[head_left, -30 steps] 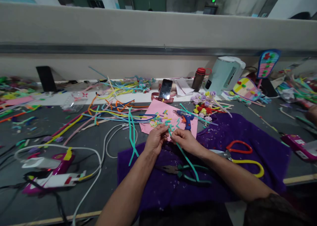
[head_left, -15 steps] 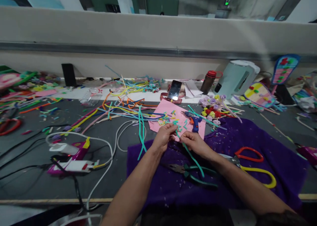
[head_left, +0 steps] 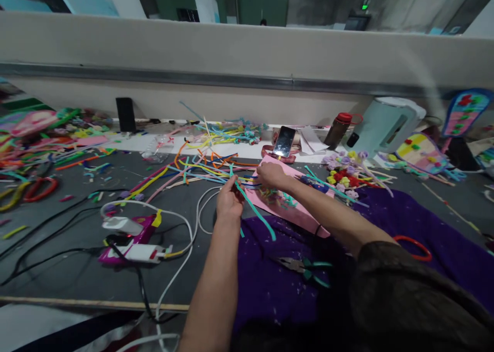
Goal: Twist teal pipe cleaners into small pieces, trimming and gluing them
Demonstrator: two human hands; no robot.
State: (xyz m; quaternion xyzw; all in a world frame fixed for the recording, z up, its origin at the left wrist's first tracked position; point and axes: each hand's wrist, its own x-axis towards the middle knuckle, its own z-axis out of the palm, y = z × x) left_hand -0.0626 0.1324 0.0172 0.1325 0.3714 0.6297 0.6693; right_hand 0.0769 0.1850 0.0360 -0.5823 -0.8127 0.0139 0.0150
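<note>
My left hand [head_left: 228, 201] is closed round a teal pipe cleaner [head_left: 256, 212]. My right hand [head_left: 272, 175] reaches into the strewn pipe cleaners [head_left: 200, 168] over the pink sheet [head_left: 299, 214]; its grip I cannot tell

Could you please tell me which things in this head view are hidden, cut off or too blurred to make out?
- Red-handled scissors: mostly hidden behind the dark sleeve.
- Glue gun on the pink sheet: largely covered by the right forearm.
- Left hand: its grip on the teal pipe cleaner is hidden by the hand's back.
- Right hand: fingertips lost among the loose strands.
- Craft pile: blurred and cut off at the left edge.
</note>
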